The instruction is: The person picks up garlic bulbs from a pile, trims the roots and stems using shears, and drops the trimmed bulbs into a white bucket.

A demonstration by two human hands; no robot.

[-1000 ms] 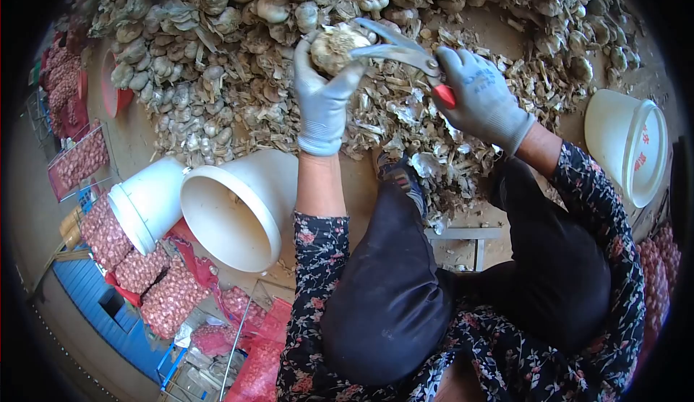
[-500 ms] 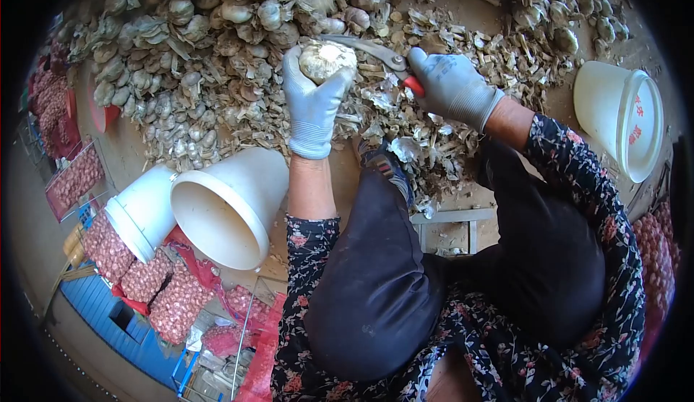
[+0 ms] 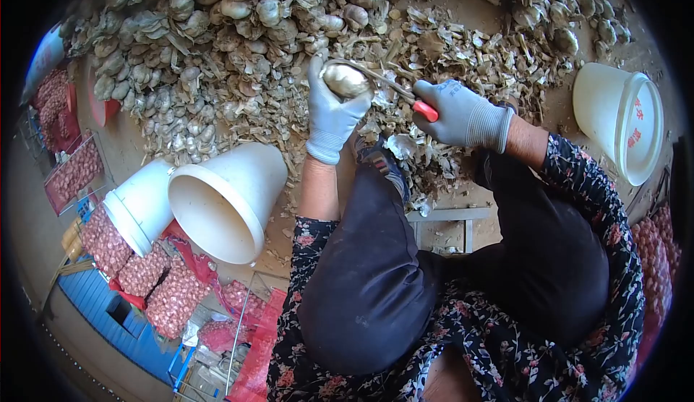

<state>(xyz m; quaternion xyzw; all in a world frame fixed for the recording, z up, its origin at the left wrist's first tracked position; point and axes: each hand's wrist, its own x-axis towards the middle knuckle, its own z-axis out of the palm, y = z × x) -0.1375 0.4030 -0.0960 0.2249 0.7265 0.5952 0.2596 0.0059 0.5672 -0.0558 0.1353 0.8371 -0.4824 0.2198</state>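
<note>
My left hand (image 3: 334,117), in a pale grey glove, is wrapped round a garlic bulb (image 3: 347,82) with its smooth whitish side turned up. My right hand (image 3: 458,116), gloved alike, grips pruning shears (image 3: 425,110) by their red handles. Their metal blades reach left to the upper edge of the bulb, right at the left fingertips. Under both hands spreads a litter of cut stems and dry garlic skins (image 3: 434,62). Beyond the left hand rises a heap of untrimmed garlic bulbs (image 3: 267,15), and a patch of whiter bulbs (image 3: 191,123) lies to its left.
An open white bucket (image 3: 246,192) lies on its side at my left, against another white bucket (image 3: 137,203). Net bags of garlic (image 3: 173,301) stand beyond them. At the right is a white bucket with red writing (image 3: 614,113). A metal stool frame (image 3: 452,215) shows between my knees.
Both hands have come slightly nearer to me and to the right. The bulb has been tilted, so its smooth side now faces up, and the shears slant down toward the right hand.
</note>
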